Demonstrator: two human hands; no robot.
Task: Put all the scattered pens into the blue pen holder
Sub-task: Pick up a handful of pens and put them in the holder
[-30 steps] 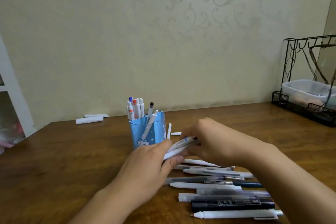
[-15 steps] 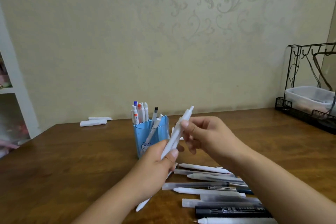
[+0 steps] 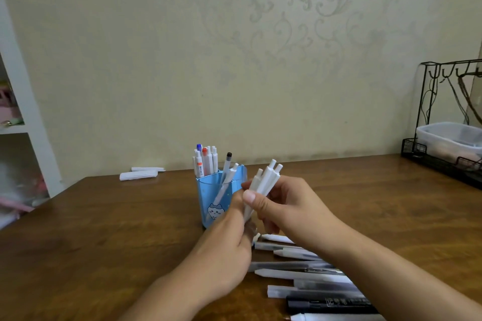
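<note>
A bundle of white pens (image 3: pixel 264 185) is held nearly upright, clicker ends up, tilted slightly right, just right of the holder (image 3: pixel 221 199). Right hand (image 3: pixel 289 206) fingers are curled round it; left hand (image 3: pixel 229 250) grips its lower end. More pens (image 3: pixel 302 272) lie roughly crosswise on the surface (image 3: pixel 104 242).

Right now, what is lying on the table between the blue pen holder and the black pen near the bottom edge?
In the head view, several white and translucent pens lie between the blue pen holder and the black pen.

Right forearm hides the lying pens' (image 3: pixel 294 275) right ends.
</note>
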